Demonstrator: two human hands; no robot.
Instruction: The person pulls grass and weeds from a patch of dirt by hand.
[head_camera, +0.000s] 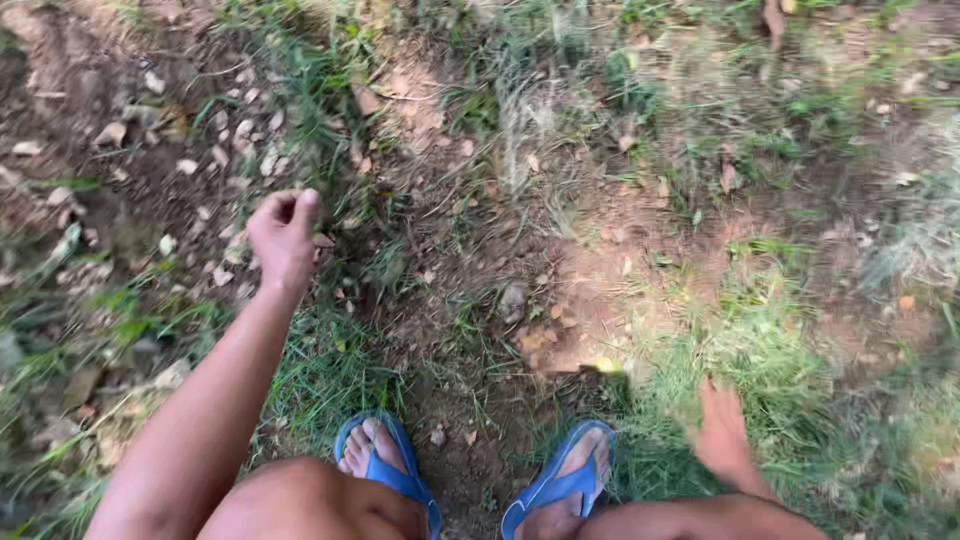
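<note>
My left hand reaches forward over bare soil and grass, its fingers curled shut with nothing visible in them. My right hand hangs low at the right above a patch of green grass. It is blurred, with the fingers stretched out and apart and nothing in them. Below, my two feet wear blue flip-flops, the left one and the right one, on a strip of bare earth. My knees show at the bottom edge.
The ground is reddish-brown soil with grass tufts, dry leaves and small stones. A scatter of pale stones lies at the upper left. One grey stone sits in the middle.
</note>
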